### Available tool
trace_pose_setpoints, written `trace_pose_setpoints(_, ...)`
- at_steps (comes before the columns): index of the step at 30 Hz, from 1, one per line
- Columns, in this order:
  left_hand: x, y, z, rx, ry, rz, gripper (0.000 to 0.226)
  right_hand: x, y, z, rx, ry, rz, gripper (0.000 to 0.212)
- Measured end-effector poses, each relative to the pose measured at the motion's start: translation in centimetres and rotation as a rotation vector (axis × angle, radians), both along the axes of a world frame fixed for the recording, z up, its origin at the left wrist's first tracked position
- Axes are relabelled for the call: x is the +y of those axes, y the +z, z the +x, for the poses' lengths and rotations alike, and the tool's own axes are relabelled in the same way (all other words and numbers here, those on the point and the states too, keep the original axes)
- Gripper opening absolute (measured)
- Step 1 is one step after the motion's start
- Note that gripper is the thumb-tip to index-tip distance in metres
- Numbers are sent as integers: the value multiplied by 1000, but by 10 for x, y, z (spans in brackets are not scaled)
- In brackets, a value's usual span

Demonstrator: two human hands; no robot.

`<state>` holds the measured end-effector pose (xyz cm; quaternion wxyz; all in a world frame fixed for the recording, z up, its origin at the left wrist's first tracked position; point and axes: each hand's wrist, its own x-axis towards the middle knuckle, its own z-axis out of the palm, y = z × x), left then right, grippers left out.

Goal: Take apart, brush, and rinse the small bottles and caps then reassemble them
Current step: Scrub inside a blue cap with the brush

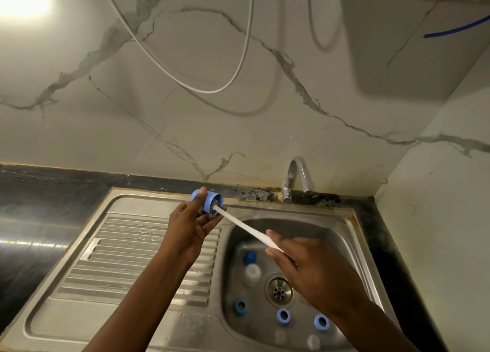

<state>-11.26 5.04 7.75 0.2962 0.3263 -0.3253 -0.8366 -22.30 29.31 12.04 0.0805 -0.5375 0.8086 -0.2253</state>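
Several blue caps in sink

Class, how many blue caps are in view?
5 blue caps: one in the left hand, a darker one by the clear bottle, three along the sink's near side. The right hand may hide more.

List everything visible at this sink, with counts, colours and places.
held cap: one, blue, in left hand above the drainboard
brush: one, white, bristles inside held cap
ring caps: three, blue, basin floor near front
small bottle: one, clear with blue end, basin left of drain
clear pieces: two, blurred, basin front
sink: one, steel, set in dark counter
tap: one, chrome, behind basin
left hand: one, holds held cap
right hand: one, pinches brush handle
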Motion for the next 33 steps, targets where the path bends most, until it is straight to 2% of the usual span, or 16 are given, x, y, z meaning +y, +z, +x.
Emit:
trace_pose_setpoints(3,-6,-4,3,-68,48,23,70,3,10,2,294,104,114,60)
trace_pose_setpoints(5,-9,-6,5,-85,68,29,69,6,17,2,422,137,193,71)
trace_pose_setpoints(7,-9,-5,5,-83,70,30,69,7,16,1,570,96,115,71)
trace_pose_setpoints(9,-8,-3,7,-75,66,15,71,5,19,-2,588,119,110,71)
trace_pose_setpoints(11,-4,-1,8,-74,56,0,71,0,15,-3,502,115,112,69)
trace_pose_setpoints(18,-2,7,9,-81,58,-106,63,-8,7,9,192,-171,74,50)
trace_pose_setpoints(21,-5,10,9,-58,46,-156,61,-8,8,9,26,-148,71,45)
trace_pose_setpoints(24,-8,12,8,-8,15,-167,53,-8,5,6,-245,-110,11,32)
trace_pose_setpoints(26,-9,14,6,29,-3,-158,50,-9,4,5,-360,-70,-7,32)
trace_pose_setpoints(33,-17,8,4,116,-16,-16,35,-9,-6,8,-404,-70,-96,34)
